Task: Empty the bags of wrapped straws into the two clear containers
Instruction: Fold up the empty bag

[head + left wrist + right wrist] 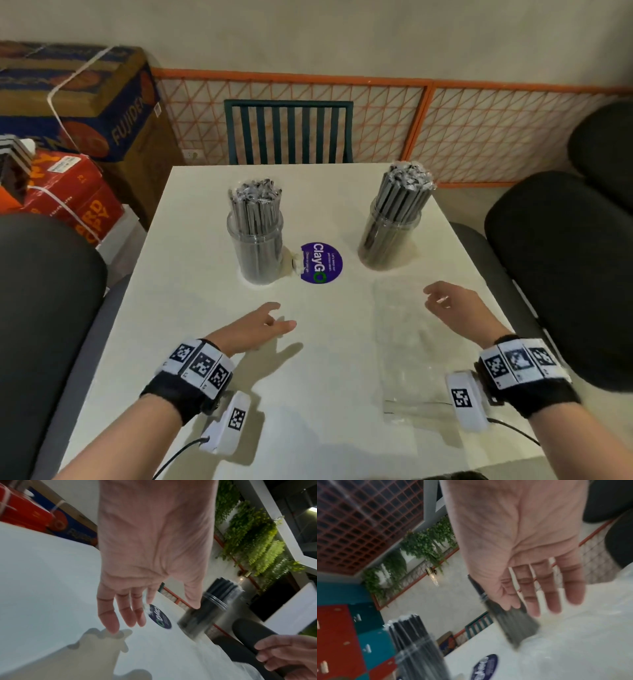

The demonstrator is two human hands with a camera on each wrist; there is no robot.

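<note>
Two clear containers stand on the white table [212,342], each packed with upright wrapped dark straws: the left container [255,246] and the right container [388,236]. An empty clear plastic bag [406,346] lies flat on the table in front of the right container. My left hand [263,325] hovers over the table's middle, fingers relaxed and empty; the left wrist view shows its fingers [109,618] spread above the table. My right hand [445,301] hovers above the bag's right side, fingers loose, holding nothing; the right wrist view shows its fingers [554,599] straight.
A round purple sticker [321,262] lies between the containers, with a small white scrap [297,263] beside it. A dark slatted chair [289,132] stands behind the table. Black padded seats [561,274] flank both sides. Cardboard boxes [75,102] are stacked at the far left.
</note>
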